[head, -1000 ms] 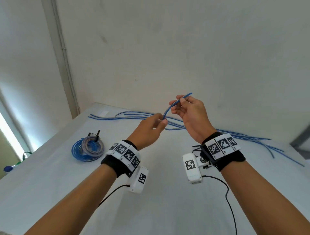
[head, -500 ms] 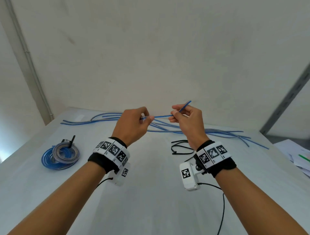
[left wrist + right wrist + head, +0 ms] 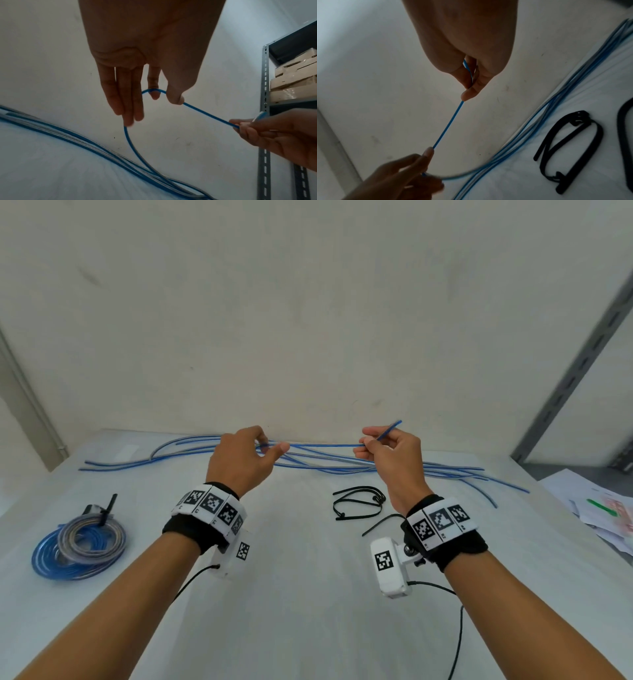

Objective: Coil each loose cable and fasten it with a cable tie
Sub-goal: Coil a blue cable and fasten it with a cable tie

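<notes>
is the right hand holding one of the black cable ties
No, the right hand pinches the blue cable; the black cable ties lie on the table.

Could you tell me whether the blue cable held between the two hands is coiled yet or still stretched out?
Stretched out: the cable runs straight between the left hand and right hand, with no loops wound.

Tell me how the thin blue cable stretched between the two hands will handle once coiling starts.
The thin blue cable probably bends easily: it arcs over the left hand forefinger and droops to the table. It looks somewhat springy, since the end past the right hand pinch stands straight. It seems light, as fingertips alone carry it.
</notes>
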